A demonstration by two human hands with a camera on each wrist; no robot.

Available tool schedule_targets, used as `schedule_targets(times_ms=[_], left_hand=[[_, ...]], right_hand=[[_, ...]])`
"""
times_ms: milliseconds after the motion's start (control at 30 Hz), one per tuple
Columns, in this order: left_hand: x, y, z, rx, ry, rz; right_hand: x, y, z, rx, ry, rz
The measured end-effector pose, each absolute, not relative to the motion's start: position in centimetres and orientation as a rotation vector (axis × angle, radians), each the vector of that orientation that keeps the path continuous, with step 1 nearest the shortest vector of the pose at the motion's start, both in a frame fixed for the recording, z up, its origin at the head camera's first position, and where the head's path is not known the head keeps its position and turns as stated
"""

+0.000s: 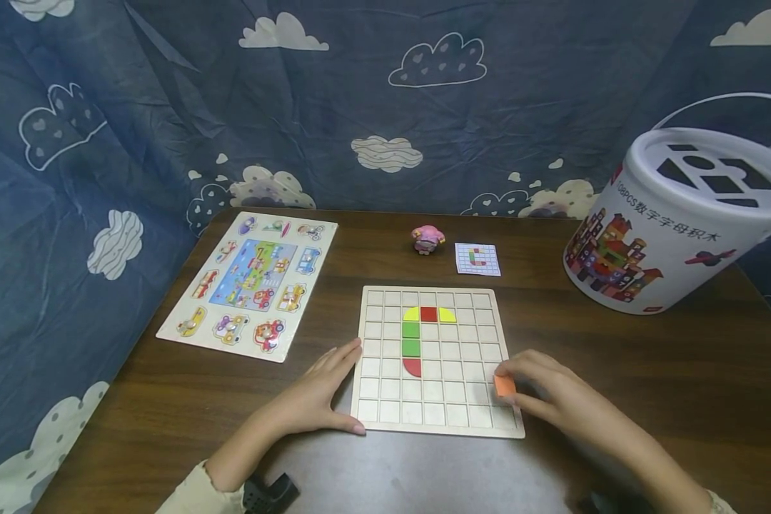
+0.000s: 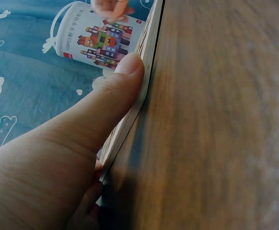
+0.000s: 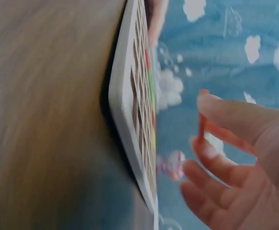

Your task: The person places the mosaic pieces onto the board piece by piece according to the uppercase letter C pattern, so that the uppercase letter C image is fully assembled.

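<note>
A square wooden grid board lies on the table between both hands. My left hand rests against its left side, fingers extended along that edge and thumb at the near corner. Over the board's right edge, my right hand pinches an orange square tile between thumb and fingers; the right wrist view shows the tile edge-on, above the board. In the grid, a red square tile sits between two yellow rounded tiles. Below the left yellow one come two green squares, then a red rounded tile.
Behind the board are a small pink toy figure and a card printed with a coloured grid pattern. A vehicle picture puzzle lies at left. At right stands a large white bucket with a slotted lid. Cloud-patterned cloth hangs behind.
</note>
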State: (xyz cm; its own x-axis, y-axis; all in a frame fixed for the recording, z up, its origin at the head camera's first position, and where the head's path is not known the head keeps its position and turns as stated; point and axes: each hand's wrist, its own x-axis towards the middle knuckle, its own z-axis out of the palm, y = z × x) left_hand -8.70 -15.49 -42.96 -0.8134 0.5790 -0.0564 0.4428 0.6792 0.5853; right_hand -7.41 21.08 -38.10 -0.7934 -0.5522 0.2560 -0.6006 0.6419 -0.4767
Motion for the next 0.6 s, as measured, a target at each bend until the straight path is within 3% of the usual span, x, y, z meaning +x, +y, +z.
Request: schedule_targets(times_ms=[600], left_hand=[[-8.7, -15.5, -42.9, 0.825, 2.659, 0.832]], right_hand=[[-9.4, 14.2, -42.0, 0.844, -2.755, 1.08]])
